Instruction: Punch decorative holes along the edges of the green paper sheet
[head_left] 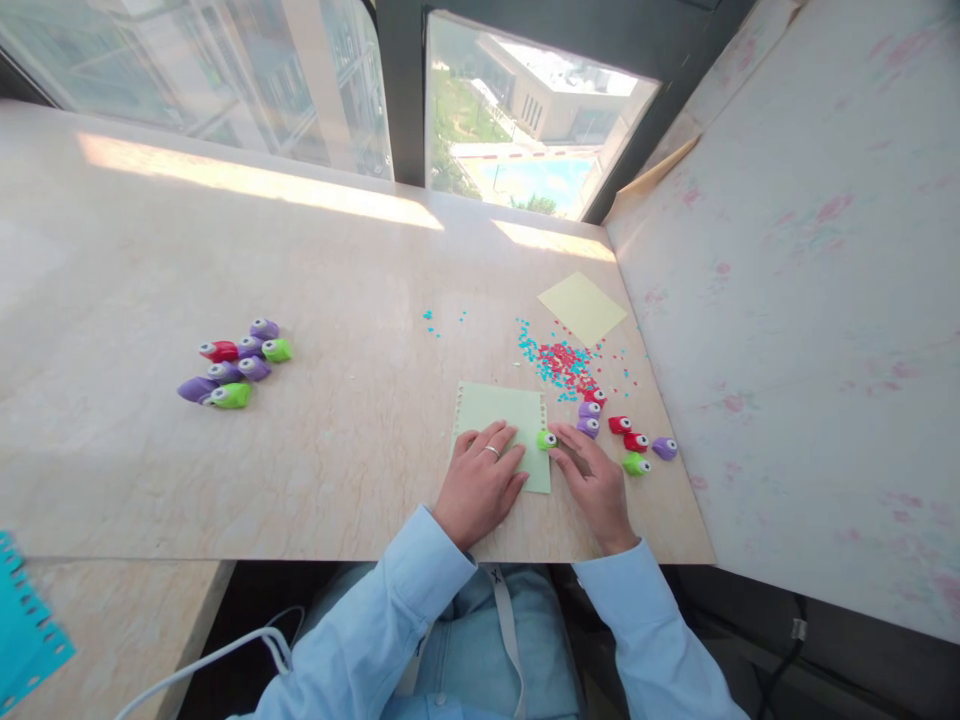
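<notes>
A pale green paper sheet [500, 412] with notched edges lies on the marble table [337, 400] near its front edge. My left hand [480, 482] lies flat on the sheet, fingers spread, a ring on one finger. My right hand [596, 485] presses its fingers on a small green paper punch [546, 439] clipped at the sheet's right edge. Just right of that hand lie loose small punches: purple punches [589, 418], red punches [628, 433], a green punch [636, 463] and another purple punch [664, 448].
A heap of red and cyan paper bits [562, 362] lies behind the sheet, with a yellow paper square [582, 307] beyond it. A second cluster of purple, green and red punches [236, 365] sits far left. A cyan sheet [26, 630] shows at bottom left. A panel wall [810, 300] bounds the right.
</notes>
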